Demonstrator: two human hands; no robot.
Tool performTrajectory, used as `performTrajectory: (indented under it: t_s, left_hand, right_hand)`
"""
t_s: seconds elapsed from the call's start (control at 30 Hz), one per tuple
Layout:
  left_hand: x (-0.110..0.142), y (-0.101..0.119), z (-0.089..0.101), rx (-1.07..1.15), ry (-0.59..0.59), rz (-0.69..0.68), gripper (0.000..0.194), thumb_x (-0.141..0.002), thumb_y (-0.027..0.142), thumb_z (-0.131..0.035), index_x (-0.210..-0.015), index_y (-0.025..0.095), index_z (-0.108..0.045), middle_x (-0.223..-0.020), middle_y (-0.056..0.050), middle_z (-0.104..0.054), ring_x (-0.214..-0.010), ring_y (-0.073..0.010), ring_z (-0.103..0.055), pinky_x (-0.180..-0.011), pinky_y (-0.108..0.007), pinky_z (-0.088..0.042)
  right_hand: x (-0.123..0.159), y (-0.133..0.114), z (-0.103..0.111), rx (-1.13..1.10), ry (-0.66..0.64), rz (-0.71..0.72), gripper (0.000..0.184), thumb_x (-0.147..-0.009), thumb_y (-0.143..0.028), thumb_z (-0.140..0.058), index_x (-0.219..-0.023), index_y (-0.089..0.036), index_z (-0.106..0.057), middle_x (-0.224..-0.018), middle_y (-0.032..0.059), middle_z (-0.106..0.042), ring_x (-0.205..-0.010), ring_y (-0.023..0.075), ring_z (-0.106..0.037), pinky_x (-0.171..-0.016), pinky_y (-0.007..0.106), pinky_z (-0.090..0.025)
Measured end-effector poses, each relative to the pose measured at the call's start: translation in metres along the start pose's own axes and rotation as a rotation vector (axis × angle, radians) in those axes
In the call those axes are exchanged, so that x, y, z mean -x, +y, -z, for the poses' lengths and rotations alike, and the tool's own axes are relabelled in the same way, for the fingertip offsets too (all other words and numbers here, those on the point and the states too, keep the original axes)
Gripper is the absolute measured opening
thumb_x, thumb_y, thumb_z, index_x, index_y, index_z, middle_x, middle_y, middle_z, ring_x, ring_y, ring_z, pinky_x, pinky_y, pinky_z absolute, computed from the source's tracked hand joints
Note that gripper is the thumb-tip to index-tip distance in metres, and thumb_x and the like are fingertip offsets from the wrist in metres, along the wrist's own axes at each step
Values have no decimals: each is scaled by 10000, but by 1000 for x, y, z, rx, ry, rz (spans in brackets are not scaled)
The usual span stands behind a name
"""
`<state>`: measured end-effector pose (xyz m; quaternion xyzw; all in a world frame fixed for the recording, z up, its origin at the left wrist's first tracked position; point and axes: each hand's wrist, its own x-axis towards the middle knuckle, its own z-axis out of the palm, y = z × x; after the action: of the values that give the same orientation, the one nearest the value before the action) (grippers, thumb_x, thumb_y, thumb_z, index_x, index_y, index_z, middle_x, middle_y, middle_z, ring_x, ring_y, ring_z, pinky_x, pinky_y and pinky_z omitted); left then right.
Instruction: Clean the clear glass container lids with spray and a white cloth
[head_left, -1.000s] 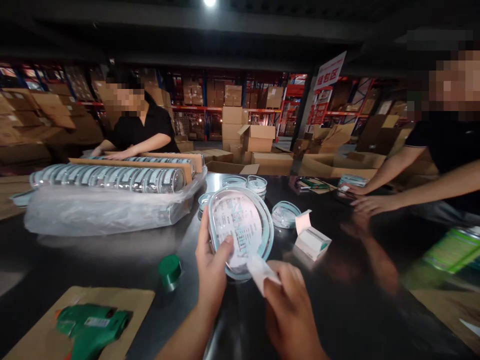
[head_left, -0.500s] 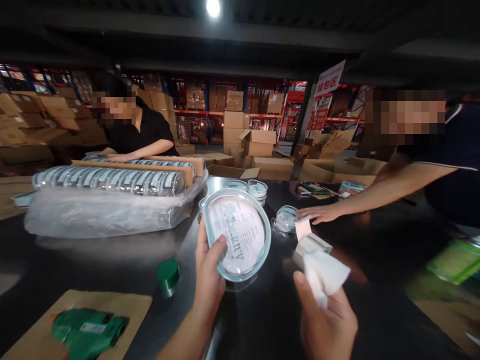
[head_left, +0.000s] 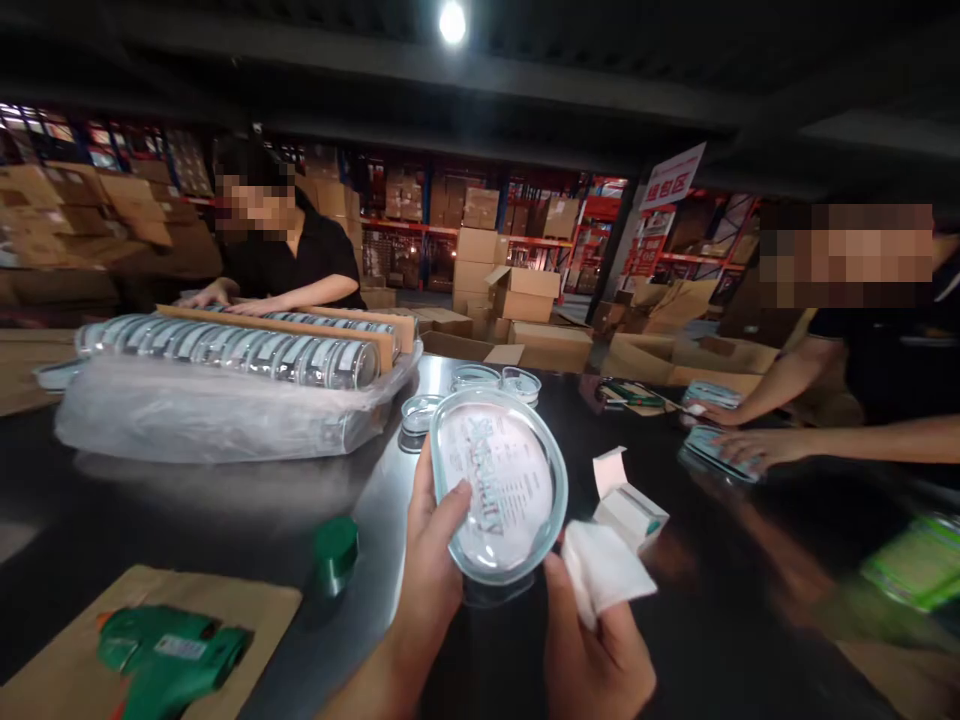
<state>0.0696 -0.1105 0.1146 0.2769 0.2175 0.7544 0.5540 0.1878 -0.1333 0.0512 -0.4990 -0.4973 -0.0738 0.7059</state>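
Observation:
My left hand point(head_left: 439, 545) grips a clear, rounded container point(head_left: 499, 490) by its flat left side, thumb on the face. A pale blue-green rim runs round it, and a printed white sheet shows through. Close to its lower right edge, my right hand point(head_left: 596, 650) pinches a white wipe or tissue point(head_left: 604, 570). Whether the wipe touches the rim I cannot tell. Just beyond lies a small white box point(head_left: 630, 515) with its flap up. Several more clear containers point(head_left: 424, 412) stand on the dark table behind the held one.
Plastic-wrapped rows of containers point(head_left: 225, 350) fill the back left, with a person working behind. At right, another person's hands point(head_left: 742, 447) rest on containers. A green glue gun point(head_left: 172, 645) lies on cardboard at front left, near a green-capped jar point(head_left: 336, 550).
My right hand and the wipe have moved left, close to the container. The person at right has drawn a container away towards the right.

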Motion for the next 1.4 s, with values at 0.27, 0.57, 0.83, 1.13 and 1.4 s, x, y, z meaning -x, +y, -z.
performTrajectory:
  t_s: [0.27,0.57,0.83,1.13,1.4]
  left_hand:
    - [7,-3,1,-25,-10,-43,628,-829,265,-642,-1399,369,-399,-1385,-15,-549,-1276,-273,-503,-1002,-356,-475]
    - [11,0,-1,-63,-75,8,721,-814,235,-665,-1444,347,-333,-1331,-27,-592,-1264,-273,-514,-1036,-377,-444]
    - [17,13,-4,-81,-295,243,737,-782,218,-696,-1444,255,-374,-1298,-90,-615,-1237,-318,-528,-1022,-407,-450]
    - [13,-3,1,-57,-292,280,704,-785,218,-680,-1429,269,-401,-1312,-80,-605,-1206,-311,-553,-963,-372,-481]
    - [-4,-2,6,-169,-133,36,647,-783,282,-678,-1388,282,-449,-1278,-38,-627,-1215,-279,-544,-933,-307,-479]
  right_hand:
    - [-2,5,-2,120,71,168,124,-755,-281,-754,-780,-171,-703,-759,64,-745,-614,208,-693,-582,271,-526]
    - [-26,-1,6,216,69,48,241,-776,-400,-713,-834,-167,-719,-785,101,-750,-667,253,-708,-629,315,-537]
    - [-70,15,12,96,108,-267,373,-632,-425,-786,-883,-150,-759,-713,69,-731,-626,219,-648,-569,296,-481]
    - [-84,9,16,-217,92,-447,396,-588,-344,-832,-921,-147,-744,-835,70,-736,-720,201,-655,-657,311,-521]
    - [-33,-18,20,-613,-86,-811,427,-716,-413,-772,-1030,-147,-661,-919,84,-718,-716,180,-679,-666,305,-559]
